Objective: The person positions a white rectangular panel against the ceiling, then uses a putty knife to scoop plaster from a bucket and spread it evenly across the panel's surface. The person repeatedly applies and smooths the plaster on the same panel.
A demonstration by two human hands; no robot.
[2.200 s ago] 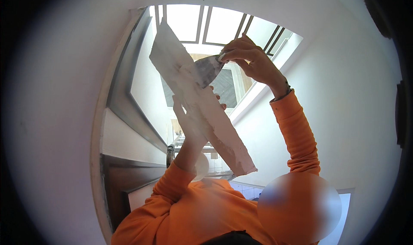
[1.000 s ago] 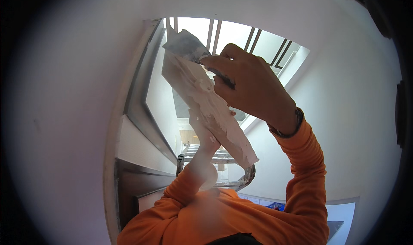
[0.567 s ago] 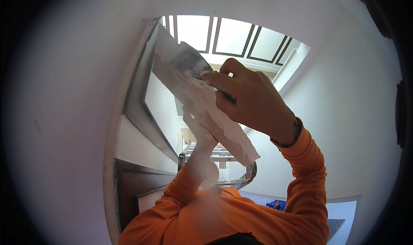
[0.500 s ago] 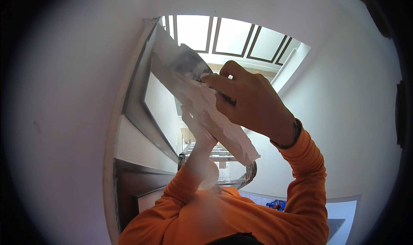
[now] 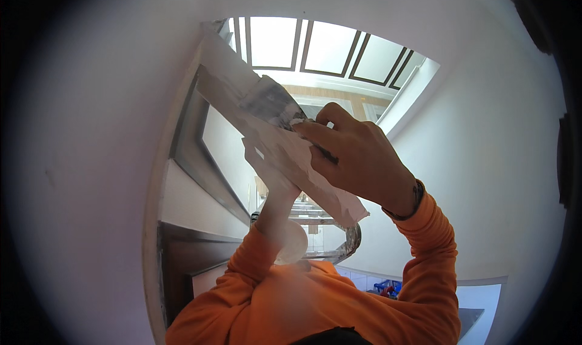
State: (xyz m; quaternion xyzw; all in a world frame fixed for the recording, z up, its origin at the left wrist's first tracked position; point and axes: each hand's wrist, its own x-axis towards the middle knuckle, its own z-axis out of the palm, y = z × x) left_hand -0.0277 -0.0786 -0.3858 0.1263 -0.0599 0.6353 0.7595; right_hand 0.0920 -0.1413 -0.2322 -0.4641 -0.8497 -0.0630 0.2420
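A long, flat trowel [image 5: 227, 90] coated with whitish putty slants across the middle, its far end close to the left wall edge. My left hand [image 5: 280, 193] is closed on it from underneath; the trowel hides most of those fingers. In my right hand [image 5: 357, 154] is a putty knife [image 5: 276, 104] with a wide grey metal blade, pinched between thumb and fingers. Its blade lies against the putty-covered face of the trowel, and some putty clings near the fingertips.
Below me are the rungs of a ladder [image 5: 312, 212]. Dark panelled woodwork [image 5: 194, 254] runs along the left wall, and a plain pale wall [image 5: 473, 181] curves round on the right. Bright framed panes [image 5: 273, 42] are ahead. Some blue items [image 5: 388, 287] sit low behind my right arm.
The trowel's far end has swung left toward the wall edge, and my left hand shifted slightly left with it. My right hand and the putty knife moved a little right and nearer.
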